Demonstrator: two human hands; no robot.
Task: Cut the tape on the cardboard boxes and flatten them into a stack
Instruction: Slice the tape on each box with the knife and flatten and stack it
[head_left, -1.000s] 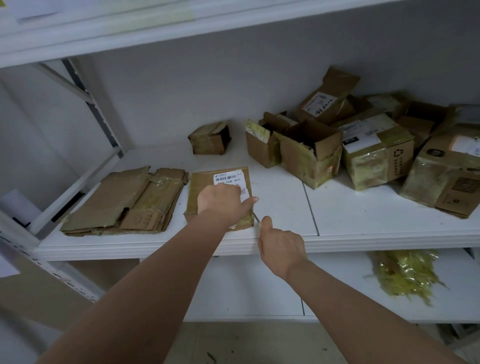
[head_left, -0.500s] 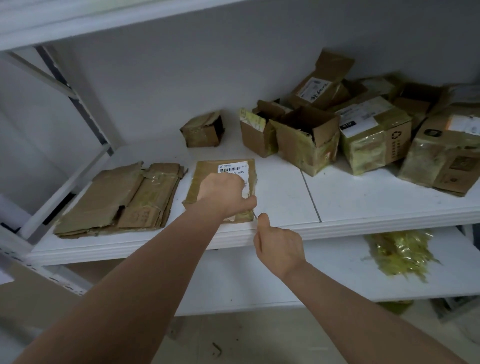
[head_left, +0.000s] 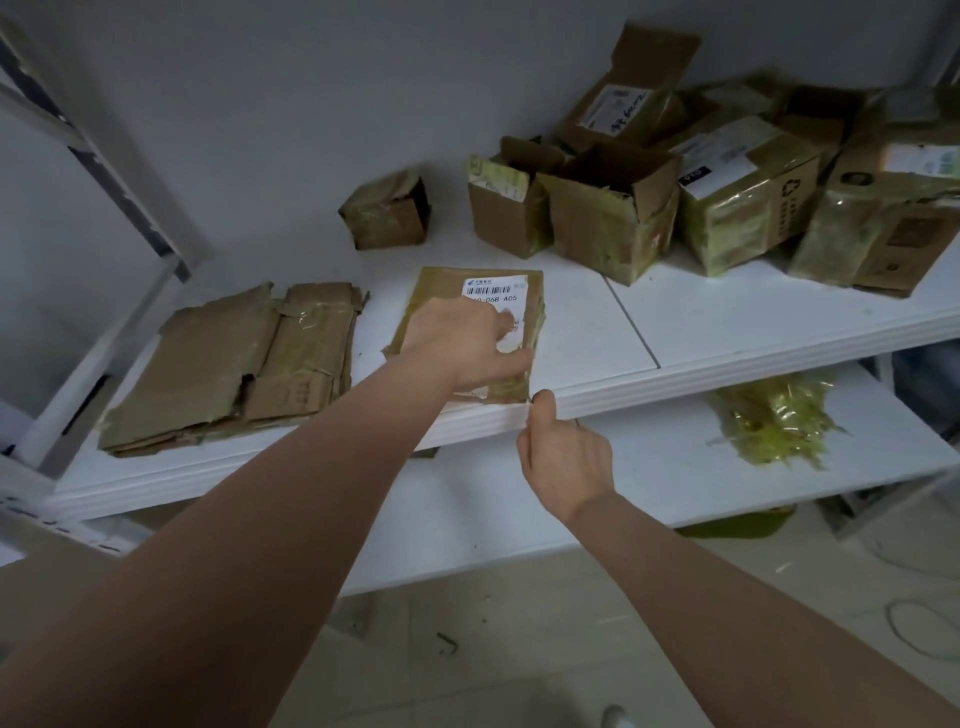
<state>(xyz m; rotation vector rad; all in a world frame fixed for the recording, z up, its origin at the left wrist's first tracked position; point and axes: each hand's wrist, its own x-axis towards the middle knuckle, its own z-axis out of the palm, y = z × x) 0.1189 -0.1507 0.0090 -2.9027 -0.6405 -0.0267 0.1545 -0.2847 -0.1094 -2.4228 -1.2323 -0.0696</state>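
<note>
A squashed cardboard box (head_left: 441, 296) with a white barcode label lies on the upper white shelf (head_left: 727, 332) near its front edge. My left hand (head_left: 462, 343) presses down on it, fingers spread over the label. My right hand (head_left: 566, 457) is curled in front of the shelf edge, thumb up at the box's near right corner. It grips a small cutter that is almost fully hidden in the fist. A stack of flattened boxes (head_left: 234, 364) lies to the left.
One small crumpled box (head_left: 387, 213) stands behind the flat one. Several taped and opened boxes (head_left: 613, 218) crowd the back right of the shelf. A heap of yellowish tape scraps (head_left: 774, 421) sits on the lower shelf (head_left: 649, 467). A metal upright (head_left: 130, 192) rises at the left.
My right hand has slid toward me along the box's right edge, down to the near corner at the shelf's front. My left hand stays on the box.
</note>
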